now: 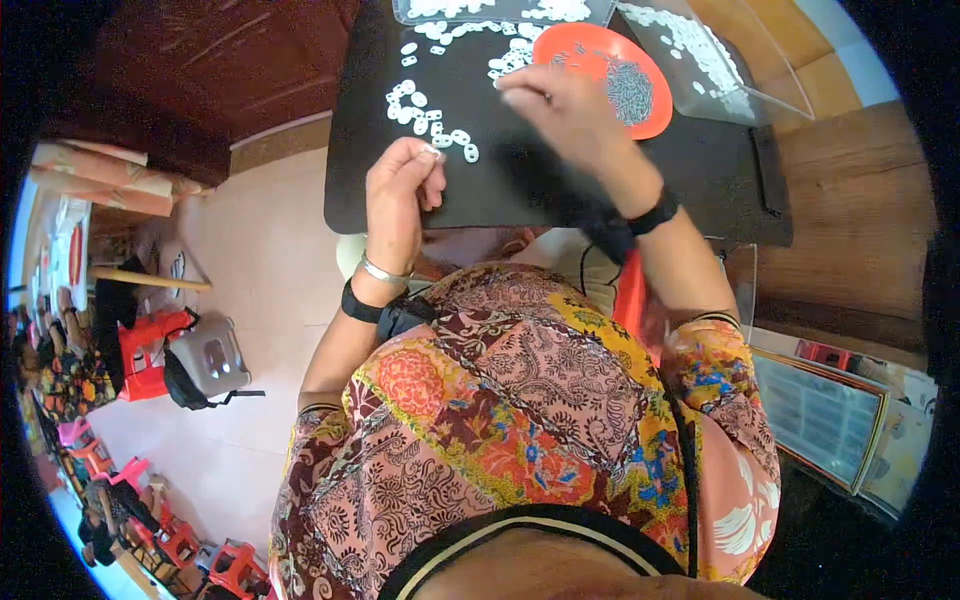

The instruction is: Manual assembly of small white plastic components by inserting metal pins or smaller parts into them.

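Between left fingers: small white piece, apparently pinched.

Upper middle of the frame: I have two bare hands over a black table with small white pieces.
At centre-left of the tabletop, I see the left hand pinching a white piece between thumb and fingers, close to a loose trail of others. Further right and higher, the right hand is motion-blurred beside the orange dish; I can't tell whether its fingertips grip anything. Small grey metal parts heap in the dish's right half. At the upper right edge, I make out a clear container with more white pieces.
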Tool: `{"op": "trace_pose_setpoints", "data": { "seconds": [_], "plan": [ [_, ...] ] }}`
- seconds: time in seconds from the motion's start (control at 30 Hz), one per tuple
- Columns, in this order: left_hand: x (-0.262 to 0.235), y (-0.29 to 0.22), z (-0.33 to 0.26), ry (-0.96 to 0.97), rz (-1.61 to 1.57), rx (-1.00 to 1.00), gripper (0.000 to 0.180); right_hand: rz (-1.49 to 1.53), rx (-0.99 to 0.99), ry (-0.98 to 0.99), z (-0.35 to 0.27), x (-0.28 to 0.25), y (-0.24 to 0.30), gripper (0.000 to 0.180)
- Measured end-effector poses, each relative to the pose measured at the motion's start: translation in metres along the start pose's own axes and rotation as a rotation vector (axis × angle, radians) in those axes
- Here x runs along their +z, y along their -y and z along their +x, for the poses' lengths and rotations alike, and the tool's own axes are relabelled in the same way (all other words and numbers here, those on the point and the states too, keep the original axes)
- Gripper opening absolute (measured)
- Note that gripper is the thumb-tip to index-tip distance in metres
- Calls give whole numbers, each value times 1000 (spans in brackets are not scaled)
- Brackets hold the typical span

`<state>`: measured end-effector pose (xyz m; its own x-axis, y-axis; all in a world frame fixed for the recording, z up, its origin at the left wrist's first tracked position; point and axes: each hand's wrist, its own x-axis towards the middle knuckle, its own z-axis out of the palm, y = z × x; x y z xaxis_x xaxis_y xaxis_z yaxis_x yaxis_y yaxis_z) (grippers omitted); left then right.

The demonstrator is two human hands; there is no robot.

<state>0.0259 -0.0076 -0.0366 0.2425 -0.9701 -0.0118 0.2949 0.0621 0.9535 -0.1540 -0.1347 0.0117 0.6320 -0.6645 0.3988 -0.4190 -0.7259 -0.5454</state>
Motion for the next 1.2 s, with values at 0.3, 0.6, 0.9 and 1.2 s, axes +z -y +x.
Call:
{"op": "trace_pose_setpoints", "data": {
  "seconds": [0.3, 0.6, 0.9, 1.2],
  "plan": [
    [-5, 0, 1, 15, -104, -13, 14, -709, -290, 252, -1, -33, -25, 13],
    [-2, -5, -4, 5, -91, -16, 12, -667, -326, 222, -4, -14, -23, 11],
    [-1, -4, -1, -8, -105, -6, 12, -527, -273, 266, -2, -19, -1, 14],
    [-1, -1, 0, -4, -102, 18, 13, -172, -277, 382, -30, 12, 20, 23]
  ]
}}
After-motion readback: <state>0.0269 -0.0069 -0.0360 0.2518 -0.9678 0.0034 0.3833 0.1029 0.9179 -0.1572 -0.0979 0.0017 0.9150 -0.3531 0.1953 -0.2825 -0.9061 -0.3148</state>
